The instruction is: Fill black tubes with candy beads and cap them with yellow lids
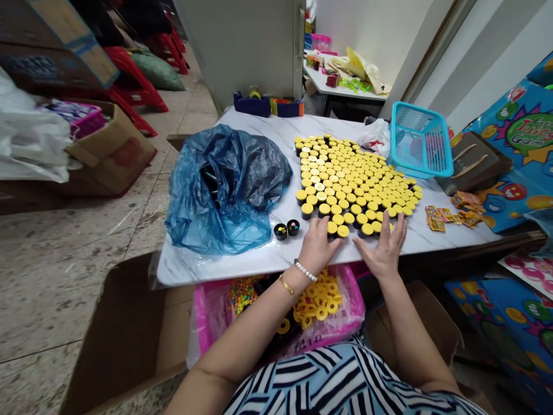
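A dense cluster of small black tubs with yellow lids (352, 178) stands upright on the marbled white table (242, 266). My left hand (318, 245) rests at the cluster's near left edge, thumb apart from the fingers, beside the front tubs. At the near right edge is my right hand (383, 248), its fingers spread against the outer tubs. Neither hand is wrapped round a tub. Left of my left hand, two lidless black tubs (287, 229) hold small coloured pieces. A crumpled blue plastic bag (224, 190) lies farther left, with dark contents partly visible.
Below the table edge, a pink bin (203, 323) holds yellow rings and coloured beads. A turquoise basket (421, 138) and orange packets (458, 213) sit at the right. Tape dispensers (254, 104) stand at the back. Cardboard boxes (116, 150) are on the floor.
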{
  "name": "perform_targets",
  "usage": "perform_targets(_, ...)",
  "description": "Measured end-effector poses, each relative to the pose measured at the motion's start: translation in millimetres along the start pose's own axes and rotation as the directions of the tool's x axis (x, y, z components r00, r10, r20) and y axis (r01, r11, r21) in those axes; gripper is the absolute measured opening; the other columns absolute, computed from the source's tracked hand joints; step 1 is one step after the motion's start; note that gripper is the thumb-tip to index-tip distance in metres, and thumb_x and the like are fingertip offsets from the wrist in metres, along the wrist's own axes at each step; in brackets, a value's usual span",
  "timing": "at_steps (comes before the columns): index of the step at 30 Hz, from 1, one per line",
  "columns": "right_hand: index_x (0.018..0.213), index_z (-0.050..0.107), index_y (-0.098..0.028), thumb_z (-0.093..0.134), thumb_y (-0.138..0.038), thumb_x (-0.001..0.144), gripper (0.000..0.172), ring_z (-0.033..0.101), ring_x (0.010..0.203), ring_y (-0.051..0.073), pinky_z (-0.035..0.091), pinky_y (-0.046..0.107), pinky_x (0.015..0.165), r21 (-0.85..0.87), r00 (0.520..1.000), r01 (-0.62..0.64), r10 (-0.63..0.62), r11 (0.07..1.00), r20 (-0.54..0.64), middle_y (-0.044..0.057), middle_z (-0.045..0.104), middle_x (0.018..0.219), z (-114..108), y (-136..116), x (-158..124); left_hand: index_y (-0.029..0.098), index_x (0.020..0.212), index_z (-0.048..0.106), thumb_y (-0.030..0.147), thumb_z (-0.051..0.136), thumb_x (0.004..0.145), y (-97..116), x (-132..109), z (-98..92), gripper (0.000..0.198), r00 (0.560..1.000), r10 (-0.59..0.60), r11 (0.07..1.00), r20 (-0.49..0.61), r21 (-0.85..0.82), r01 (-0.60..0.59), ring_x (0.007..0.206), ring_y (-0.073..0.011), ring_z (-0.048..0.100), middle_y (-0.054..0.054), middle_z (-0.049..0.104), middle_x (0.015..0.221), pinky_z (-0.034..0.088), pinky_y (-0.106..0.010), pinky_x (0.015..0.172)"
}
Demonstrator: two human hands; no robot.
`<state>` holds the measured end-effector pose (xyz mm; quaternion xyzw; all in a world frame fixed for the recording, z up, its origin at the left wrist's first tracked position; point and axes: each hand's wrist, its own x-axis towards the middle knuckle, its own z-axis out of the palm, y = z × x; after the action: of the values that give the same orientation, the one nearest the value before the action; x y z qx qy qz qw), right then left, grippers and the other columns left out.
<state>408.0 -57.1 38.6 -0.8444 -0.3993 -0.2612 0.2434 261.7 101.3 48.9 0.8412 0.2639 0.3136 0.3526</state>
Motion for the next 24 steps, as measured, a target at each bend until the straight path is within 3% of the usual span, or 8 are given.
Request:
perform_targets(2, 0.17, 0.02, -0.021, 0.062, -0.074, 0.088, 0.106, 0.011, 0.16, 0.048, 0.026, 0.073, 0.123, -0.025, 0.998, -0.009, 0.011, 1.0, 0.061, 0.021, 0.001, 0.176, 8, 4, 5, 0.012, 0.131, 0.059, 0.024, 0.086, 0.079, 3, 7, 5.8, 0.06, 0.999, -0.023, 1.0, 0.029, 0.015, 0.022, 0.109, -0.0281, 0.065, -0.013, 0.061, 0.116, 0.057, -0.044, 0.101)
perform_targets(7, 0.17, 0.019, -0.025, 0.06, -0.074, 0.088, 0.104, 0.009, 0.16, 0.049, 0.024, 0.075, 0.121, -0.044, 0.992, -0.054, 0.059, 0.998, 0.113, 0.017, -0.004, 0.177, 19, 11, 15, 0.012, 0.133, 0.059, 0.026, 0.083, 0.082, 8, 17, 12.3, 0.059, 0.998, -0.032, 0.999, 0.057, -0.013, 0.032, 0.121, -0.03, 0.061, -0.016, 0.061, 0.125, 0.054, -0.043, 0.108)
perform_targets(13, 0.171, 0.008, -0.028, 0.061, -0.073, 0.086, 0.11, 0.003, 0.161, 0.052, 0.019, 0.083, 0.117, 0.023, 0.983, -0.05, 0.045, 0.999, 0.18, 0.015, -0.011, 0.177, 20, 19, 10, 0.013, 0.138, 0.054, 0.027, 0.086, 0.077, 10, 27, 14.3, 0.071, 0.982, -0.061, 0.997, 0.177, -0.028, 0.067, 0.129, -0.0313, 0.056, -0.019, 0.055, 0.137, 0.051, -0.042, 0.112)
perform_targets(17, 0.171, 0.005, -0.028, 0.063, -0.071, 0.085, 0.112, 0.005, 0.159, 0.055, 0.019, 0.088, 0.111, 0.063, 0.974, -0.012, -0.002, 0.998, 0.226, 0.018, -0.011, 0.177, 10, 28, 15, 0.01, 0.133, 0.056, 0.031, 0.091, 0.074, 16, 20, 9.7, 0.072, 0.982, -0.065, 0.997, 0.18, -0.025, 0.071, 0.126, -0.0328, 0.059, -0.02, 0.058, 0.131, 0.053, -0.043, 0.109)
perform_targets(21, 0.169, 0.021, -0.024, 0.066, -0.063, 0.089, 0.1, 0.01, 0.161, 0.052, 0.02, 0.086, 0.115, 0.125, 0.988, 0.108, -0.12, 0.986, 0.096, 0.021, 0.001, 0.177, -25, 12, 20, 0.013, 0.142, 0.052, 0.037, 0.089, 0.078, 23, -5, -26.2, 0.078, 0.991, 0.015, 1.0, 0.132, 0.008, -0.016, 0.119, -0.0316, 0.065, -0.019, 0.061, 0.13, 0.057, -0.043, 0.101)
perform_targets(24, 0.158, 0.046, -0.027, 0.07, -0.043, 0.092, 0.071, 0.041, 0.154, 0.037, 0.037, 0.065, 0.123, 0.381, 0.978, 0.188, -0.21, 0.905, 0.016, 0.016, 0.04, 0.166, -49, -25, 10, 0.018, 0.132, 0.065, 0.043, 0.075, 0.092, 18, -1, -78.2, 0.048, 0.993, 0.095, 0.988, 0.071, 0.117, -0.103, 0.109, -0.0274, 0.069, -0.013, 0.07, 0.121, 0.057, -0.04, 0.097)
